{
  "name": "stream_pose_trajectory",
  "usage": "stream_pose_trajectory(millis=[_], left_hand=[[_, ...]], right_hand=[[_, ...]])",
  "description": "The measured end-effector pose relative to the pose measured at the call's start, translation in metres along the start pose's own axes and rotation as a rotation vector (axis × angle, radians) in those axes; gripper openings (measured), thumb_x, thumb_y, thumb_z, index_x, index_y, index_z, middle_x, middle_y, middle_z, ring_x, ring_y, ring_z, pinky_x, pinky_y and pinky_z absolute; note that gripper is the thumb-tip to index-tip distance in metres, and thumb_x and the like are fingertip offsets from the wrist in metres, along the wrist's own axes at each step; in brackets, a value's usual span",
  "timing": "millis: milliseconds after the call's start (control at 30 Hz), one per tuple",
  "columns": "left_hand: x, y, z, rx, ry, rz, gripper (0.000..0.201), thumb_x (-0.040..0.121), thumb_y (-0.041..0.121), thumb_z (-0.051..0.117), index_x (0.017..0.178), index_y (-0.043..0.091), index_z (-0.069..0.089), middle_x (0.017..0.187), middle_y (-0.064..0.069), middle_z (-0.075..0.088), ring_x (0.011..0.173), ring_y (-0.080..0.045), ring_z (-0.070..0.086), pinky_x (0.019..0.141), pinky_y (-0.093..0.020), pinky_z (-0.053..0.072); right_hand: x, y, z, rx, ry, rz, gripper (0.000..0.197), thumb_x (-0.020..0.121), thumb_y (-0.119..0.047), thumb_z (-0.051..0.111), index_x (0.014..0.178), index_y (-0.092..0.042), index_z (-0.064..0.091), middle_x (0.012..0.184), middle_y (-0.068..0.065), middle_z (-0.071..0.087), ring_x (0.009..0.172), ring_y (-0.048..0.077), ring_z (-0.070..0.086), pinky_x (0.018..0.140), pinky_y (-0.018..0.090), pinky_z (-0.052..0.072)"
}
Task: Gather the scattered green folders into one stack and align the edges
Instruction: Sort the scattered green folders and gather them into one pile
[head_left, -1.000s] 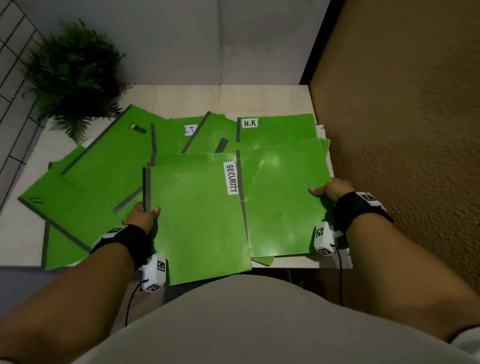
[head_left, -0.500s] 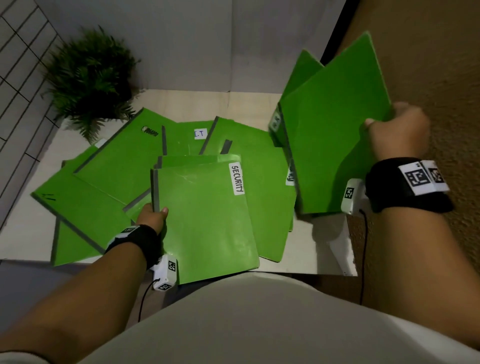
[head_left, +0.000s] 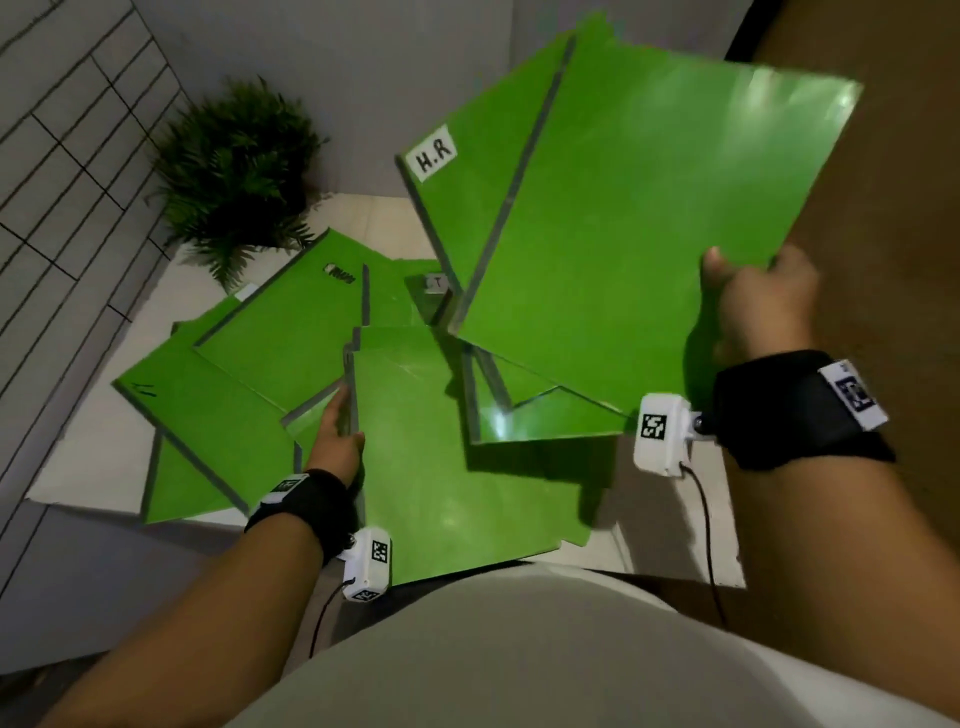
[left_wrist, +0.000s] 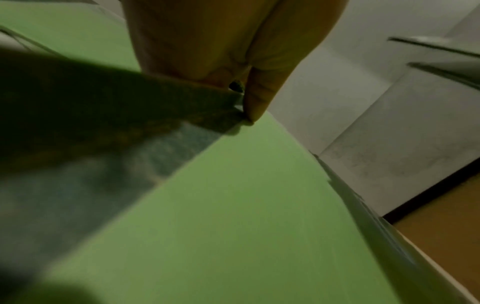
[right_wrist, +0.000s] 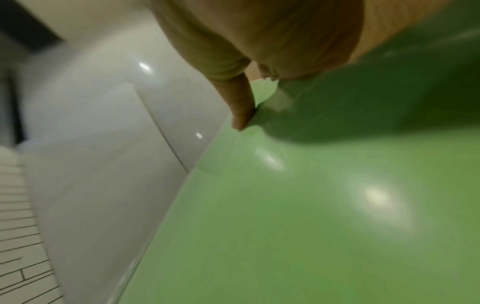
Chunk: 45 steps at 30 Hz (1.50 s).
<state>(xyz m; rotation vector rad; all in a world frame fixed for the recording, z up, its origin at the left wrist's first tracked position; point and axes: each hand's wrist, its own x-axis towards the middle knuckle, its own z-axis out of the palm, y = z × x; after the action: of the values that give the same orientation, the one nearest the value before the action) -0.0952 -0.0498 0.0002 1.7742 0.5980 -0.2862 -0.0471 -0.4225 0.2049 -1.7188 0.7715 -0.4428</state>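
Right hand (head_left: 753, 306) pinches two raised green folders (head_left: 613, 223) at upper right by one edge, left hand (head_left: 335, 441) grips another's edge on the worktop (head_left: 675, 540); light, glossy, flexible sheets, judged slippery.

Folders (head_left: 613, 234) bright green, white labels (head_left: 435, 158); wrist straps (head_left: 795, 410) black; plant (head_left: 234, 166) dark green
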Motion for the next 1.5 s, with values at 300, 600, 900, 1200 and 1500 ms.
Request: stream_pose_trajectory(millis=[300, 600, 900, 1200, 1500], left_hand=[[-0.013, -0.003, 0.003, -0.017, -0.083, 0.02, 0.049, 0.101, 0.027, 0.046, 0.149, 0.029, 0.035, 0.159, -0.004, 0.031, 0.145, -0.023, 0.031, 0.116, -0.037, 0.027], [-0.011, -0.008, 0.009, 0.156, -0.098, 0.052, 0.072, 0.093, -0.01, 0.047, 0.147, 0.037, 0.038, 0.159, -0.01, 0.031, 0.147, -0.028, 0.029, 0.112, -0.033, 0.029], [-0.014, -0.005, 0.012, 0.171, -0.044, 0.013, 0.075, 0.092, -0.009, 0.048, 0.147, 0.04, 0.032, 0.159, -0.014, 0.026, 0.146, -0.035, 0.028, 0.113, -0.043, 0.035], [-0.019, -0.001, 0.022, -0.012, -0.025, -0.043, 0.095, 0.088, 0.029, 0.064, 0.143, 0.061, -0.007, 0.165, -0.008, 0.011, 0.147, -0.033, 0.026, 0.114, -0.058, 0.03], [-0.041, -0.007, 0.01, -0.136, -0.012, -0.079, 0.094, 0.081, -0.002, 0.072, 0.154, 0.026, 0.02, 0.161, -0.002, 0.027, 0.145, -0.027, 0.03, 0.116, -0.045, 0.03]], right_hand=[[-0.052, 0.162, 0.057, -0.688, -0.474, 0.497, 0.055, 0.105, -0.038, 0.038, 0.134, 0.006, 0.053, 0.146, 0.025, 0.047, 0.13, 0.033, 0.051, 0.106, 0.033, 0.038], [-0.028, 0.16, 0.062, -0.59, -0.599, 0.326, 0.074, 0.091, -0.016, 0.066, 0.153, -0.008, 0.026, 0.158, 0.021, 0.03, 0.138, 0.04, 0.039, 0.112, 0.051, 0.038], [-0.024, 0.144, 0.078, -1.118, -0.84, 0.221, 0.034, 0.095, -0.038, 0.06, 0.096, -0.004, 0.059, 0.111, 0.018, 0.057, 0.117, 0.031, 0.058, 0.103, 0.037, 0.045], [-0.043, 0.166, 0.08, -1.019, -0.797, 0.145, 0.071, 0.089, -0.046, 0.065, 0.139, -0.002, 0.041, 0.139, 0.021, 0.053, 0.117, 0.035, 0.056, 0.093, 0.037, 0.045], [-0.038, 0.155, 0.084, -0.778, -0.945, 0.147, 0.059, 0.093, -0.049, 0.057, 0.145, -0.024, 0.043, 0.151, 0.01, 0.046, 0.132, 0.033, 0.049, 0.106, 0.039, 0.038]])
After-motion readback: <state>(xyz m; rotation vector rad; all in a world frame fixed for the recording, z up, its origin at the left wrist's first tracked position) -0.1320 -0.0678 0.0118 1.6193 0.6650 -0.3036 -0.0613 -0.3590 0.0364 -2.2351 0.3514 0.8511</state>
